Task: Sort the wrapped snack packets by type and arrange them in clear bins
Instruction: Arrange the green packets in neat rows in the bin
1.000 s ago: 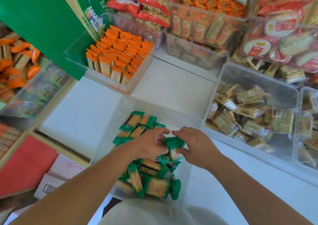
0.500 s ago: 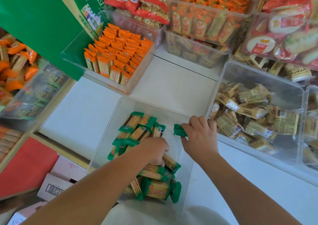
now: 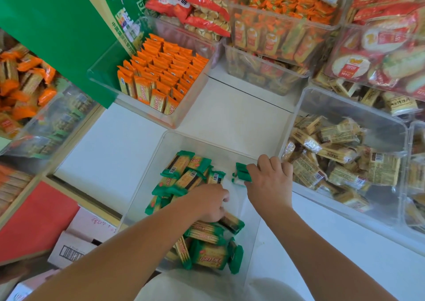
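A clear bin in front of me holds a loose heap of green-wrapped cracker packets. My right hand grips a green packet by its end near the bin's far right corner. My left hand reaches down into the heap with fingers curled among the green packets; what it holds is hidden under the palm. More green packets lie at the bin's near end.
A clear bin of neatly rowed orange packets stands behind left. A bin of yellow packets sits to the right. Stacked bins and red snack bags fill the back. A cardboard box lies lower left.
My right hand carried a green packet up and right toward the bin's far corner. My left hand dropped lower into the heap.
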`<state>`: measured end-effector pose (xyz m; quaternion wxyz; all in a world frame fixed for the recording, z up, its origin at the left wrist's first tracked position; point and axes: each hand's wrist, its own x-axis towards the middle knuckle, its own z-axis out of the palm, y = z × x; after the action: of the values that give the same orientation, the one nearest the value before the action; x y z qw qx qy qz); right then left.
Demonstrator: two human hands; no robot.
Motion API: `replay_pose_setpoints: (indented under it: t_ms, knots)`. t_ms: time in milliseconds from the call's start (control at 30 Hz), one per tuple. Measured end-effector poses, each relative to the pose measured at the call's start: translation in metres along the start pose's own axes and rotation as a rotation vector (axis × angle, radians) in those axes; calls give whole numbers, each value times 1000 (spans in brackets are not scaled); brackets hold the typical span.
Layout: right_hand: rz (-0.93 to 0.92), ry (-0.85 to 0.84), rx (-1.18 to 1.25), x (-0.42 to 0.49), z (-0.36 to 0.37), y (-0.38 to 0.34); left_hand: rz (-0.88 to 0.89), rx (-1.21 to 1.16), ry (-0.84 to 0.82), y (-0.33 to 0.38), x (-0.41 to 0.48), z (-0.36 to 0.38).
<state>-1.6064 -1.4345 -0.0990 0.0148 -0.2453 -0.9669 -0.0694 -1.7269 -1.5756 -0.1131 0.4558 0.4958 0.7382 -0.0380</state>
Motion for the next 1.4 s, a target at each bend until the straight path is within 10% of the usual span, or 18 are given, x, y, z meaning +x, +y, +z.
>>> replay_pose_setpoints:
  t_ms: [200,400,967,1400]
  knots:
    - [18,134,199,-3,4,6,-26,46,-102,5,5,5]
    - [-14,156,509,-19,2,28,26,-162,245,-1,6,-5]
    - [-95,97,422,-3,-3,30,30,-641,794,13,37,16]
    - [61,-29,98,0,1,-2,-225,-56,336,-1,11,14]
